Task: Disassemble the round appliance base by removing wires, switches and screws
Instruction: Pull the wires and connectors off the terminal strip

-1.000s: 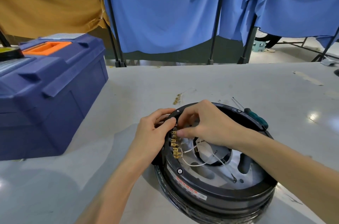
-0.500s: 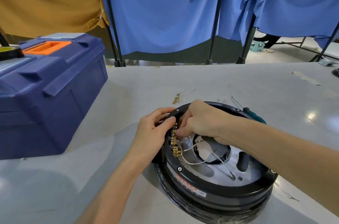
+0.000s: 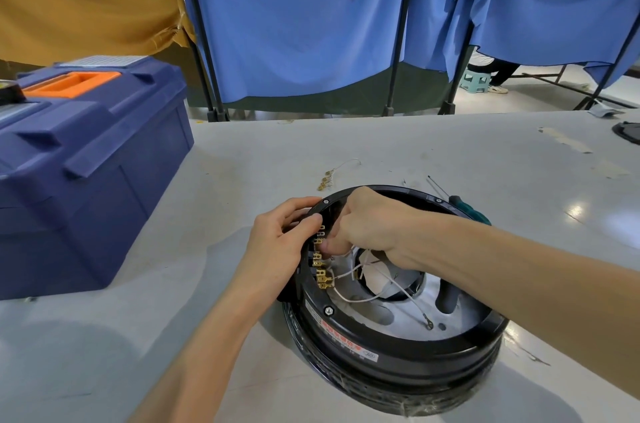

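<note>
At ten o'clock from the work we saw a dark blue toolbox [image 3: 86,180] with an orange handle, standing on the pale tabletop [image 3: 259,152] well apart from everything else. Behind it, along the far edge, hung mustard cloth and blue curtains [image 3: 294,24] on black stands.

The left hand [image 3: 277,242] came in from seven o'clock. Its grip was closed on the round appliance base [image 3: 433,357] at the ring's nine to ten o'clock: fingers curled over the outside of the black rim, thumb laid on the inner side. The base itself lay flat on the tabletop, open side up, near the front edge and a little right of centre in our view.

On the tabletop at eleven o'clock from the base, just beyond the rim, lay a loose wire [image 3: 327,178] with small brass ends, apart from both hands.

Inside the rim, at about nine o'clock, a row of brass terminals [image 3: 320,272] stood in a column. A screw [image 3: 328,310] sat in the rim at eight o'clock, above a red label.

The right hand [image 3: 372,225] reached across the ring from three o'clock, knuckles up. Its grip was closed too, the curled fingertips pinching at the upper brass terminals; we could not tell which one they held. White wires [image 3: 363,298] trailed from under that hand and from the lower terminals across the grey inner plate, one ending in a small ring lug at five o'clock.

At two o'clock, just behind the rim, lay a screwdriver [image 3: 476,214] with a green handle, partly hidden by the forearm.
</note>
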`<state>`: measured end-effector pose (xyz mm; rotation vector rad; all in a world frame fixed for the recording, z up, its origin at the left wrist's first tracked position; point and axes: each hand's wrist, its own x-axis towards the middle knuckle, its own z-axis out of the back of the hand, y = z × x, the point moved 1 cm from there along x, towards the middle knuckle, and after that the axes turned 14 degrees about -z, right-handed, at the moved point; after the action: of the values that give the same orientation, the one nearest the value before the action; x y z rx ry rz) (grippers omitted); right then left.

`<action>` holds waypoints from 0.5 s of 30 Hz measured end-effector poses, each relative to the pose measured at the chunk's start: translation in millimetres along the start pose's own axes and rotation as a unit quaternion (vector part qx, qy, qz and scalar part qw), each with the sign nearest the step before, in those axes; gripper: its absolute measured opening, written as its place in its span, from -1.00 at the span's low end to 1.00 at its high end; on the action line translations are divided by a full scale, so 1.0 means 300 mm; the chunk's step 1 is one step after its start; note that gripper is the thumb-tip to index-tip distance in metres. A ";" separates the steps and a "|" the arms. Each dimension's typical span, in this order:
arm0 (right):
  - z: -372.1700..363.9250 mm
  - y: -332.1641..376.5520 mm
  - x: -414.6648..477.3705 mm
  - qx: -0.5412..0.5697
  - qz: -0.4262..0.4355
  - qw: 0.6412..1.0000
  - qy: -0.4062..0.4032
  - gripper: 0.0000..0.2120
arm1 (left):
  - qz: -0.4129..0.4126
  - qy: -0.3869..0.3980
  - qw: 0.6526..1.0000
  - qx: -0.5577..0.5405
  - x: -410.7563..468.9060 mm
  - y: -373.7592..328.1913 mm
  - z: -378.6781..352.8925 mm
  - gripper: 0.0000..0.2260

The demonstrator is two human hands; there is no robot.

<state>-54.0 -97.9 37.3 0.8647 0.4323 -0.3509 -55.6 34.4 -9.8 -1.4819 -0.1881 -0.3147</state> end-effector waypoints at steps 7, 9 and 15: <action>-0.043 0.003 0.041 -0.013 -0.012 0.996 -0.087 -0.69 | -0.008 -0.002 1.000 0.001 0.001 -0.002 0.000 -0.79; -0.045 0.002 0.047 -0.005 -0.022 0.995 -0.097 -0.80 | -0.011 -0.002 1.000 0.005 0.002 -0.003 0.003 -0.79; -0.064 0.000 0.036 -0.026 -0.004 0.990 -0.137 -0.78 | -0.015 -0.001 1.000 0.005 0.004 -0.006 0.003 -0.80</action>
<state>-48.9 -84.0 21.1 0.7518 0.1885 -0.4568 -54.9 35.1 -7.7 -1.4698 -0.2125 -0.3357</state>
